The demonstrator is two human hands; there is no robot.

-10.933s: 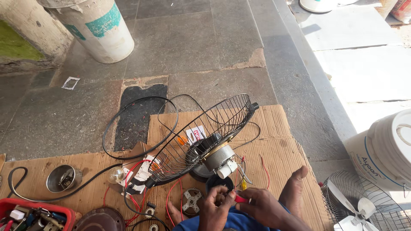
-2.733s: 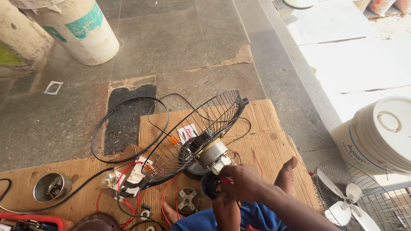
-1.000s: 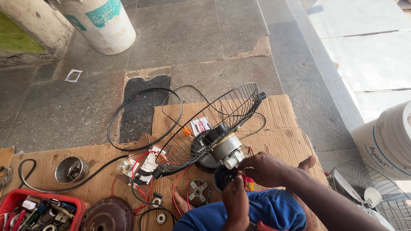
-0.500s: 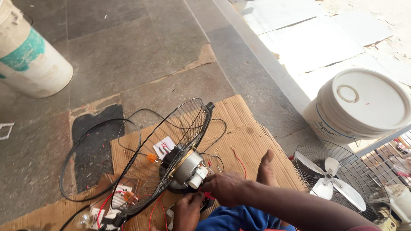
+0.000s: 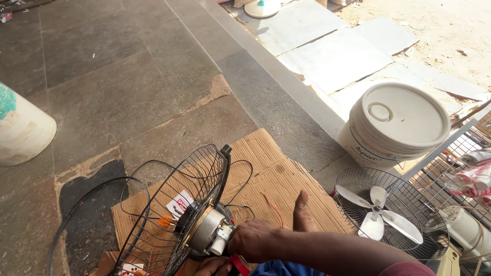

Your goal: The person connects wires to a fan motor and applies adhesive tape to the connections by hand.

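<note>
Fingers (image 5: 244, 240) of our right hand (image 5: 255, 240) wrap the rear of the fan motor (image 5: 207, 231), near and centre on the cardboard (image 5: 286, 179). Our left hand (image 5: 215, 266), fingers unclear, now sits beneath beside red tape (image 5: 240, 264). Since a second ago our view swung right, revealing another fan (image 5: 383, 214).

Bare forearm, dark red sleeve edge at the elbow, blue cloth over the lap, bare foot.

Black wire fan guard (image 5: 169, 214) of thin glossy metal, dull silver metal motor housing (image 5: 207, 231) with brass-coloured rim, brown corrugated cardboard sheet (image 5: 276, 179) matt and ribbed, white smooth plastic bucket (image 5: 394, 125), grey rough stone floor (image 5: 128, 66), shiny metal fan blades (image 5: 379, 209).
</note>
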